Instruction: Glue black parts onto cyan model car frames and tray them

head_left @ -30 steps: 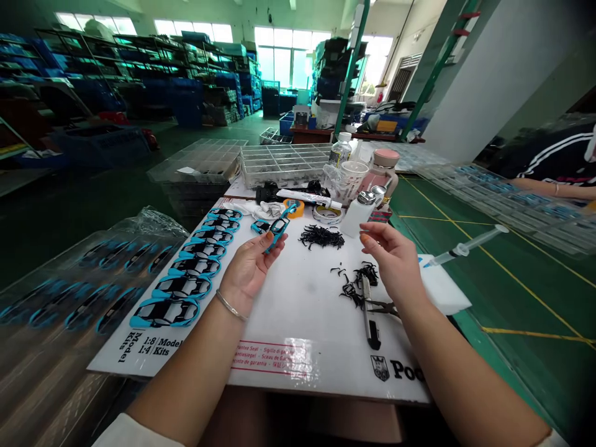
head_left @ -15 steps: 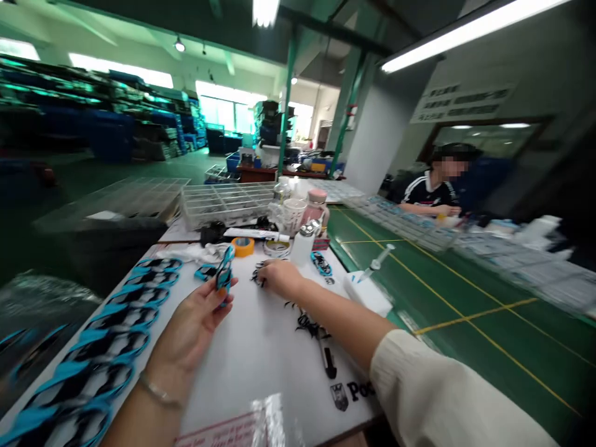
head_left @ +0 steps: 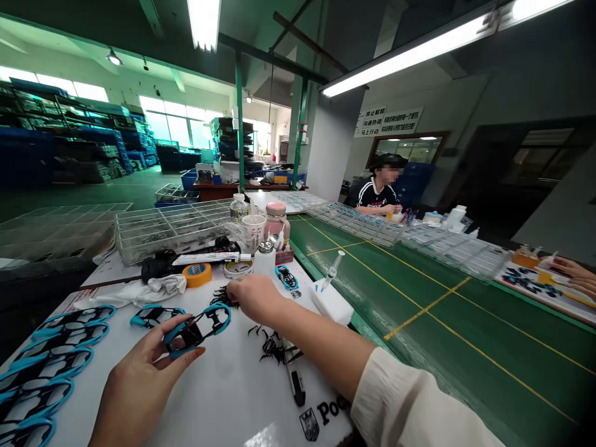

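Note:
My left hand [head_left: 139,372] is closed on a blue-and-black plastic frame [head_left: 190,336], gripped between thumb and fingers and tilted above the white tabletop. Just behind it lies a similar blue-and-black frame [head_left: 151,315]. My right hand [head_left: 254,298] reaches down to a pile of thin, curved black pieces [head_left: 222,297], its fingers pinched together at the pile's right side. Whatever is between those fingertips is hidden. Nearer to me, under the right forearm, sits another cluster of curved black pieces [head_left: 272,347]. A row of blue-and-black frames [head_left: 51,366] runs along the left side.
Behind the hands stand orange tape [head_left: 197,274], a white bottle with a metal top [head_left: 265,257], a pink bottle [head_left: 275,220] and a clear compartment tray [head_left: 177,230]. A syringe [head_left: 333,270] stands at a white block [head_left: 333,304]. A person [head_left: 379,189] sits across the green bench.
The view has swung right. My left hand has turned the held frame from edge-on to a flatter tilt, showing its openings. My right hand stays at the pile of black pieces.

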Tool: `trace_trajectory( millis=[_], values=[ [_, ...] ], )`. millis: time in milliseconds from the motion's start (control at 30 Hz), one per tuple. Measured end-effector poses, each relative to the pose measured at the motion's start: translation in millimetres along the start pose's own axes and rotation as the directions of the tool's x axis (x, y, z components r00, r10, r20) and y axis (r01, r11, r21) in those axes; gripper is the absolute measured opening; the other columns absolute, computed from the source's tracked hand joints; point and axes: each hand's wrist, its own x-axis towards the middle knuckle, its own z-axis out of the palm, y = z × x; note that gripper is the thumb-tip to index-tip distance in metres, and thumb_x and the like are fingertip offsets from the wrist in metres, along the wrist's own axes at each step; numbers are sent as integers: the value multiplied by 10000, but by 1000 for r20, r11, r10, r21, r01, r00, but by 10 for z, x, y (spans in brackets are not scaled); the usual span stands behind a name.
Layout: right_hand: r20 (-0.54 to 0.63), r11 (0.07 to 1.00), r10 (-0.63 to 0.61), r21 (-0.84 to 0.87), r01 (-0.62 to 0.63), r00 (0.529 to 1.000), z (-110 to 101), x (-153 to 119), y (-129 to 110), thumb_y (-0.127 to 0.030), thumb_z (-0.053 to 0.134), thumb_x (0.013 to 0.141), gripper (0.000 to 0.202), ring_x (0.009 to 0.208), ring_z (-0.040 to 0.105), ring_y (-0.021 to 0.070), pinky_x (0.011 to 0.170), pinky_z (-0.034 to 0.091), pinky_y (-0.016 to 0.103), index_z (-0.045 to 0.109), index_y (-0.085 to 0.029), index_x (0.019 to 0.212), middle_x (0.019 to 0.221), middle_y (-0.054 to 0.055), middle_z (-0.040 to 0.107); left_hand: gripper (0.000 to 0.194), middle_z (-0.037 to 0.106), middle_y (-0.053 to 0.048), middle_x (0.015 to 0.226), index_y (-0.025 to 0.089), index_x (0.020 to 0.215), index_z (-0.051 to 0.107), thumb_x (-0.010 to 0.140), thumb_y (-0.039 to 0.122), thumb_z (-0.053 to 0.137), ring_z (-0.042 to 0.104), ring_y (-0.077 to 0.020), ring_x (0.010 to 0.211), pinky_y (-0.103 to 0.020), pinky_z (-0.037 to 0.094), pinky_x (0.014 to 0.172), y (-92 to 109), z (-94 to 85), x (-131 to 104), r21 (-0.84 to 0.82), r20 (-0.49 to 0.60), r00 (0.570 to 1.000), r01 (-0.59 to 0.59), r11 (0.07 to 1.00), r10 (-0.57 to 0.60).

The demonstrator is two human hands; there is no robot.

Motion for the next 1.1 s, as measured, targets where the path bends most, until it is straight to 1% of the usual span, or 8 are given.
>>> trace_trajectory(
  millis=[67, 133, 233, 367, 467, 600, 800, 1100],
  values=[
    [-65, 996, 67, 55, -64, 996, -135, -119, 41, -76, 578, 814, 151, 761, 588, 151, 593, 359, 230, 646, -199, 869, 835, -5, 671, 549, 683, -17, 1088, 350, 1185, 607, 665, 423, 768, 698, -250, 873, -309, 584, 701, -21, 38, -29, 87, -39, 990, -134, 987, 138],
    [-120, 987, 113, 128, -98, 986, -261, -276, 25, -112, 569, 866, 126, 775, 603, 130, 638, 386, 217, 652, -203, 895, 862, -17, 684, 471, 644, -11, 1172, 334, 1164, 614, 712, 395, 733, 690, -218, 856, -318, 585, 754, -32, 68, -74, 116, -58, 949, -303, 946, 311],
    [-179, 966, 132, 245, -86, 975, -388, -531, -82, -143, 573, 902, 99, 793, 610, 120, 700, 409, 210, 645, -180, 959, 896, 4, 684, 403, 622, -23, 1198, 290, 1170, 607, 776, 300, 693, 662, -210, 937, -312, 578, 796, -2, 88, -164, 185, -56, 842, -519, 834, 537],
    [-295, 940, 57, 338, 48, 954, -400, -748, -197, -164, 596, 897, 62, 768, 591, 130, 702, 395, 225, 655, -183, 897, 828, 5, 664, 395, 643, -19, 1160, 253, 1169, 591, 800, 137, 668, 623, -197, 1055, -318, 539, 905, 85, 122, -240, 350, -31, 714, -648, 677, 699],
    [-342, 948, -1, 300, 110, 940, -345, -798, -254, -136, 592, 887, 82, 741, 576, 134, 657, 365, 235, 651, -193, 876, 786, -7, 655, 414, 647, -20, 1158, 236, 1187, 568, 809, 82, 641, 611, -187, 1081, -313, 526, 932, 131, 157, -274, 436, 19, 680, -666, 606, 733],
    [-333, 974, -60, 188, 129, 941, -303, -805, -307, -149, 566, 904, 102, 730, 556, 148, 638, 339, 260, 644, -184, 849, 761, -7, 649, 409, 640, -29, 1166, 221, 1205, 547, 828, 70, 602, 607, -186, 1084, -312, 525, 928, 162, 183, -323, 485, 74, 653, -684, 545, 754],
    [-296, 987, -29, 142, 74, 955, -283, -813, -307, -180, 577, 907, 99, 755, 551, 151, 635, 322, 269, 655, -194, 848, 782, 1, 653, 356, 650, -41, 1154, 209, 1212, 546, 876, 90, 533, 622, -187, 1048, -295, 537, 852, 179, 215, -357, 524, 131, 609, -712, 467, 782],
    [-214, 993, 40, 116, -15, 976, -259, -804, -341, -191, 595, 896, 97, 784, 559, 148, 606, 294, 281, 668, -213, 835, 794, -6, 647, 335, 664, -34, 1145, 201, 1202, 566, 887, 97, 526, 637, -182, 1014, -283, 537, 807, 182, 235, -395, 567, 139, 584, -709, 419, 800]
  ],
)
